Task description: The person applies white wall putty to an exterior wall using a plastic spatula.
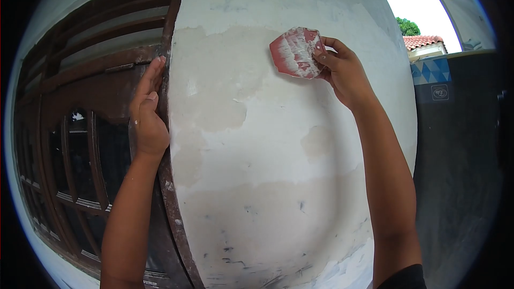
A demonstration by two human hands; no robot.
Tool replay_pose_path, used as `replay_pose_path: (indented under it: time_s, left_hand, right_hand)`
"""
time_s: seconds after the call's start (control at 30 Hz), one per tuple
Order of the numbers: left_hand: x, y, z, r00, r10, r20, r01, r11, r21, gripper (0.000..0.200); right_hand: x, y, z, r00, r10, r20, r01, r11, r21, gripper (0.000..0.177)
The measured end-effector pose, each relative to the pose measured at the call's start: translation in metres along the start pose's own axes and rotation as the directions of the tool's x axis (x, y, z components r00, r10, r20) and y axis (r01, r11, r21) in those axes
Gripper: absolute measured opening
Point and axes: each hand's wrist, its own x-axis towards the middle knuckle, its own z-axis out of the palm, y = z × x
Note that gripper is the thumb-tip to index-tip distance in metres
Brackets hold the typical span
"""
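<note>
Red piece: flat, stiff-looking red sheet piece with irregular angled edges (284, 60), white paste smeared in ridged streaks over most of its face; bare red shows mainly at the left side and lower edge.
Position: upper part of the white, patchy plaster wall (267, 155), right of the wooden frame; contact along its far edge, can't tell.
Right hand: (342, 72) clamped on the sheet's right edge, thumb on the pasted face, white specks on the digits.
Left hand: (150, 120) open, fingers extended upward, at the dark brown wooden frame (174, 211); well apart from the right hand.
Wall: white with beige-grey patches, dark scuffs low down.
Frame: white smears and spots.
Door side: dark brown wooden panelling with glass panes (67, 83), left of the frame.
Far right: dark grey wall (460, 144), blue-and-white patterned band (432, 71) near its top.
</note>
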Motion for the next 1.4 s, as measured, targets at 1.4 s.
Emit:
replay_pose_path:
  time_s: [1.4]
  left_hand:
    - [0.000, 0.000, -0.001, 1.000, -0.012, 0.012, 0.012, 0.999, 0.033, 0.062]
  right_hand:
    - [0.022, 0.012, -0.051, 0.988, 0.058, -0.142, -0.071, 0.994, -0.087, 0.033]
